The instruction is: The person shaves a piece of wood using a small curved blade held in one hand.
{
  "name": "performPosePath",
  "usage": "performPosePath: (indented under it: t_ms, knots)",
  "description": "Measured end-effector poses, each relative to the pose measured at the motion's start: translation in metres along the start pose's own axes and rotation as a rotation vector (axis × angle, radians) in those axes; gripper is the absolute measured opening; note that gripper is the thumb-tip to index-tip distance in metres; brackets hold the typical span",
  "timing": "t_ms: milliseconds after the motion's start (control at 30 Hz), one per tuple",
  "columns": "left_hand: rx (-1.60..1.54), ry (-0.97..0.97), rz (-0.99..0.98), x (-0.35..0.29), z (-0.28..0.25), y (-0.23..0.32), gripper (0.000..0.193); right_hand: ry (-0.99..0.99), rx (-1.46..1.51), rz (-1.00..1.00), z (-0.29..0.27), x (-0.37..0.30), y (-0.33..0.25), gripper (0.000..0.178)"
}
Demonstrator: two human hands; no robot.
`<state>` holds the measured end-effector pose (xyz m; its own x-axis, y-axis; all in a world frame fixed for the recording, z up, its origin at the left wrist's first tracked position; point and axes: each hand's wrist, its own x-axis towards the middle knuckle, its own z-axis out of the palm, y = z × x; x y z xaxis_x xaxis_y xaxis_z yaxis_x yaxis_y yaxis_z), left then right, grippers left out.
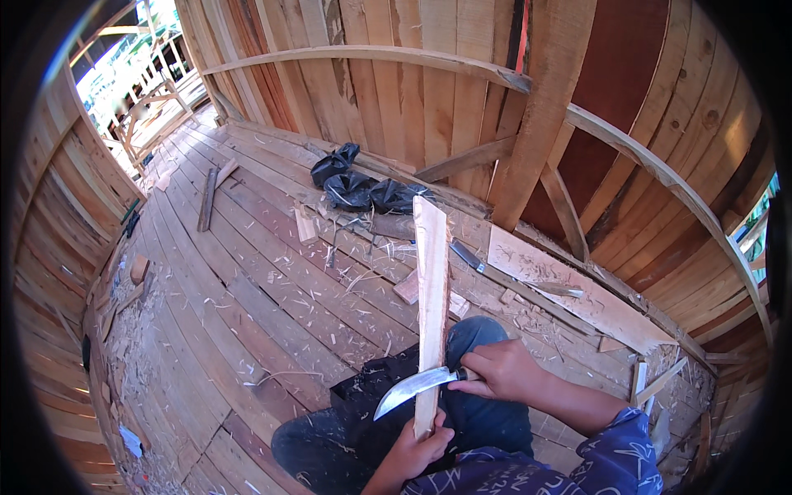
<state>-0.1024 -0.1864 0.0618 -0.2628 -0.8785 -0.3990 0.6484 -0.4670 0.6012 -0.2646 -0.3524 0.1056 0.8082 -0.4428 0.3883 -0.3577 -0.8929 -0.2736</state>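
Note:
My left hand (421,445) is closed round the lower end of a long pale wooden board (431,280), which points up and away from my lap. In my right hand (502,370) is the dark handle of a large curved knife (410,390). Its broad steel blade lies across the face of the board, a little above my left hand, with the tip to the left. The blade's contact edge against the wood is too small to make out. My crossed legs (487,421) in dark trousers are under the board.
Wood shavings litter the plank floor (272,280). Black plastic bags (363,186) lie by the far plank wall (396,91). Beyond the board rests a dark-handled tool (468,256), beside a wide flat plank (569,289). Offcuts (208,198) lie farther left, and a doorway (136,74) opens at the far left.

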Motion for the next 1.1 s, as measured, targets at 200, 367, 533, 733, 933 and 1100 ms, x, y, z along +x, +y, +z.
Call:
performPosePath:
  t_ms: [200, 367, 533, 733, 933, 1100]
  knots:
    - [0.095, -0.005, -0.017, -0.006, 0.001, 0.001, 0.019, 0.138, -0.259, 0.163, -0.015, 0.008, 0.058, 0.046]
    - [0.020, 0.073, 0.019, 0.000, -0.009, -0.004, 0.019, -0.076, -0.005, 0.106, 0.013, -0.001, 0.002, 0.048]
    - [0.077, 0.060, -0.005, -0.012, -0.005, -0.006, 0.019, 0.093, -0.214, 0.121, -0.020, 0.012, 0.044, 0.049]
    - [-0.046, 0.044, -0.028, -0.008, -0.006, -0.006, 0.018, 0.004, -0.074, 0.007, 0.002, 0.005, 0.002, 0.045]
    - [-0.003, 0.041, -0.076, -0.021, 0.010, 0.004, 0.018, 0.149, -0.339, 0.096, -0.043, 0.018, 0.041, 0.053]
    - [-0.142, 0.050, -0.104, -0.022, 0.003, -0.013, 0.028, -0.033, -0.185, 0.169, -0.021, 0.013, -0.002, 0.055]
